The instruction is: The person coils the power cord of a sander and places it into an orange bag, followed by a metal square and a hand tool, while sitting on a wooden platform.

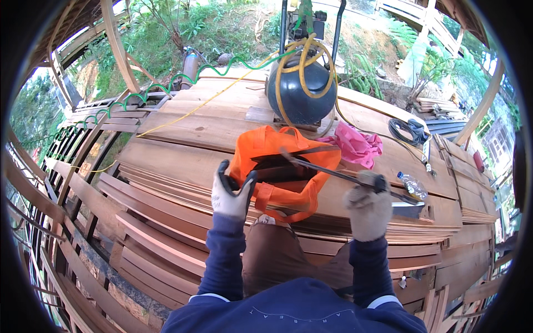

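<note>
An orange fabric bag (261, 143) with loop handles lies open on the boards in front of me, its dark inside showing. My left hand (231, 191), in a light glove with dark fingertips, is at the bag's left side. Its thumb and fingers are spread apart, with orange fabric showing between them. My right hand (368, 208), in a similar glove, is closed around a long thin dark bar (327, 170). The bar slants up to the left, and its short crosswise end is over the bag's mouth. What else lies inside the bag is hard to make out.
Beyond the bag stands a dark tank (302, 91) draped with a yellow hose (304, 58). A pink cloth (358, 145), a clear plastic bottle (413, 187), a shallow tray-like thing (408, 210) and a coiled black cable (408, 132) lie rightward. Stacked boards (183, 136) form the surface.
</note>
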